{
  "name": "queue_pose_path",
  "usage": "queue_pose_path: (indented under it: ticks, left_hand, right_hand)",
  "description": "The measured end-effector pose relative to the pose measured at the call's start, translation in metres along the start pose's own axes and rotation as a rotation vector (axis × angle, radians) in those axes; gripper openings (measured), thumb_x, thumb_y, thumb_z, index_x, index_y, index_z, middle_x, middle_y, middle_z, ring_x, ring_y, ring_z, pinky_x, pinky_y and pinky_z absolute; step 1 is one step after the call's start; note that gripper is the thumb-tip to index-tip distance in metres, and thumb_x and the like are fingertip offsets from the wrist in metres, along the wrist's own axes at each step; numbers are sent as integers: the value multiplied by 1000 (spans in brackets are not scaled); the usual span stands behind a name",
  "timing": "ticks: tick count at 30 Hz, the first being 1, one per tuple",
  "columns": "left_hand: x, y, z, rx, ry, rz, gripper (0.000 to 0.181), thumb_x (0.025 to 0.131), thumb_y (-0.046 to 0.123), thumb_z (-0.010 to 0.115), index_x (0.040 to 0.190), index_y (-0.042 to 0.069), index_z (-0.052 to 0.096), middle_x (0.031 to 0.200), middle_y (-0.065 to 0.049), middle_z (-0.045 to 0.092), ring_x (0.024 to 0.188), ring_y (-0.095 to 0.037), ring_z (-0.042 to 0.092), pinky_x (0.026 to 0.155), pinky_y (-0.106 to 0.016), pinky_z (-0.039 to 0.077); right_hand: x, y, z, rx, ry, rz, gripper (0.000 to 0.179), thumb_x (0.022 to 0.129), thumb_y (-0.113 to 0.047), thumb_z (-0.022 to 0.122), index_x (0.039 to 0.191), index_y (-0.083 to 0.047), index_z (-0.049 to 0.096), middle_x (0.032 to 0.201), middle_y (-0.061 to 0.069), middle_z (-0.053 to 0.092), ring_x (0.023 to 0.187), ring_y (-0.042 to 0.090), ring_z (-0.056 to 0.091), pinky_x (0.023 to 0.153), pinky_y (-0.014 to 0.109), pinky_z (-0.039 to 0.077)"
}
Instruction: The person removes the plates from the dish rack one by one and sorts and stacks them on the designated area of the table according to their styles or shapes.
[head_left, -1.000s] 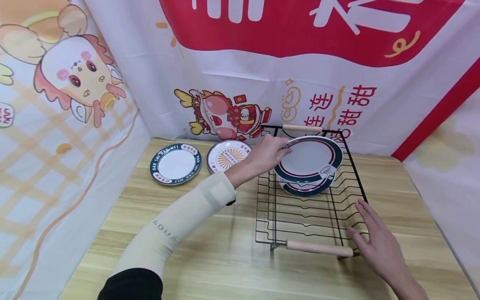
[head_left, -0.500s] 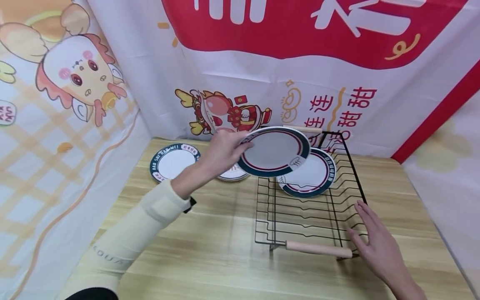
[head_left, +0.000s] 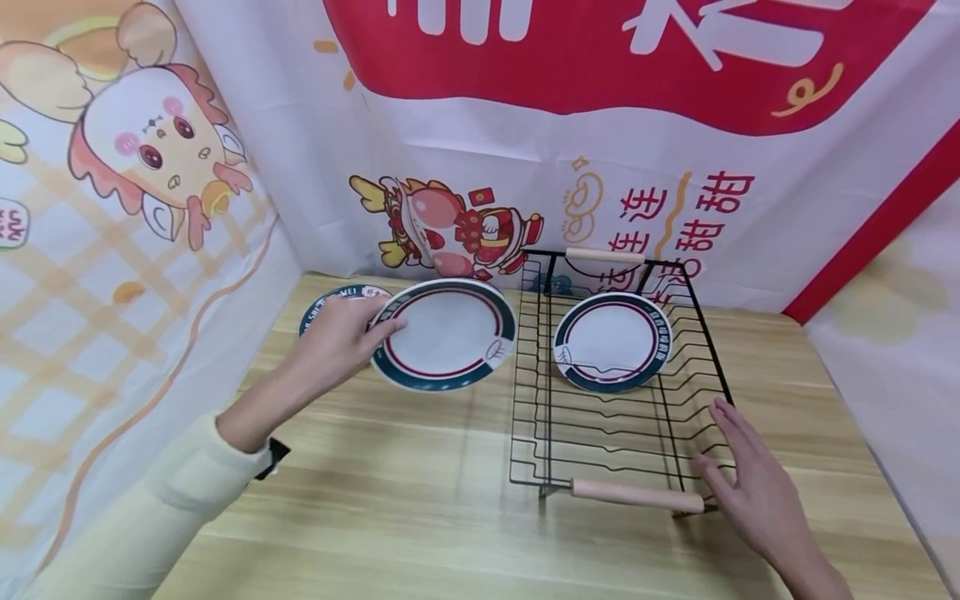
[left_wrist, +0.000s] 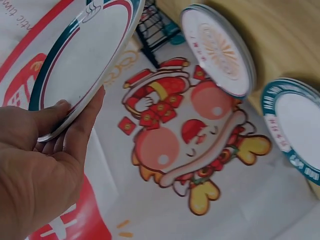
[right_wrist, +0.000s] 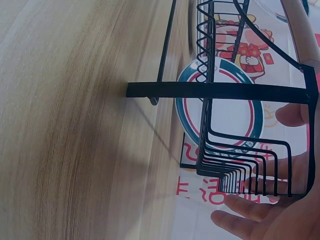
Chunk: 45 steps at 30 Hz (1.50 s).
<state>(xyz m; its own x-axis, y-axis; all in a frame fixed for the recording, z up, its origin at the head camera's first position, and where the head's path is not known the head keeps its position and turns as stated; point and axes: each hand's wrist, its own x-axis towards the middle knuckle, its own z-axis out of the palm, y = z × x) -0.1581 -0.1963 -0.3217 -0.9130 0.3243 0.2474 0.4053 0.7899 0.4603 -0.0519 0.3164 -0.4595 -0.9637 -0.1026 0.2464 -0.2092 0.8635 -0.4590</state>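
My left hand (head_left: 337, 337) pinches the near-left rim of a white plate (head_left: 446, 335) with a green border and a dark red ring, holding it tilted left of the black wire dish rack (right_wrist: 220, 91). Thumb on the upper face and fingers beneath show in the left wrist view. A similar plate (head_left: 611, 340) leans in the rack's back slots. At the rack's front right corner rests my right hand (head_left: 757, 492), its fingers extended along the side rail and its thumb over the inside.
Stacked plates with a sunburst print (left_wrist: 217, 45) stand on the table; the held plate hides them in the head view. Beside them are stacked green-rimmed plates (left_wrist: 300, 125). The rack has wooden handles (head_left: 637, 495) at both ends. Printed cloth hangs behind and left.
My left hand has drawn the plate up out of the rack and carried it left, uncovering the plate behind it. My right hand has stayed at the rack's corner.
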Motion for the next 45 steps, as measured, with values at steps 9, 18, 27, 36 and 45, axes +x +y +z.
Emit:
queue_pose_path:
  ticks: [9, 18, 27, 36, 45]
  left_hand:
    - [-28, -37, 8, 19, -97, -104, 19, 103, 14, 70, 86, 6, 68, 63, 3, 57, 58, -13, 50, 57, -27, 39]
    - [-52, -64, 28, -34, -163, -192, 27, 101, 13, 71, 77, 10, 60, 63, 3, 49, 58, -13, 45, 54, -28, 36]
    - [-65, -80, 43, -94, -233, -299, 18, 99, 15, 74, 85, 5, 68, 63, 2, 53, 56, -14, 47, 51, -26, 36]
    - [-70, -90, 57, -191, -303, -396, 21, 101, 12, 71, 114, -3, 74, 73, 0, 67, 63, -15, 55, 54, -27, 44]
    - [-70, -101, 75, -225, -309, -414, 21, 100, 16, 72, 111, -2, 75, 77, -1, 71, 69, -15, 59, 66, -30, 48]
  right_hand:
    - [-1, -1, 1, -24, -18, 30, 73, 101, -25, 69, 161, 1, 37, 169, 19, 34, 140, 55, 45, 96, 75, 43]
    - [-2, -1, -1, -17, -21, 31, 72, 102, -27, 68, 162, 0, 36, 169, 19, 33, 141, 55, 43, 97, 75, 42]
    - [-4, -2, 1, -15, -24, 35, 73, 102, -25, 69, 162, 0, 37, 170, 18, 33, 140, 56, 45, 96, 75, 43]
    - [-1, -1, 1, -13, -18, 25, 72, 102, -26, 68, 162, -1, 37, 169, 19, 34, 139, 56, 45, 97, 74, 43]
    - [-1, -1, -1, -15, -25, 33, 74, 101, -24, 69, 163, -2, 36, 170, 18, 33, 139, 56, 45, 97, 74, 42]
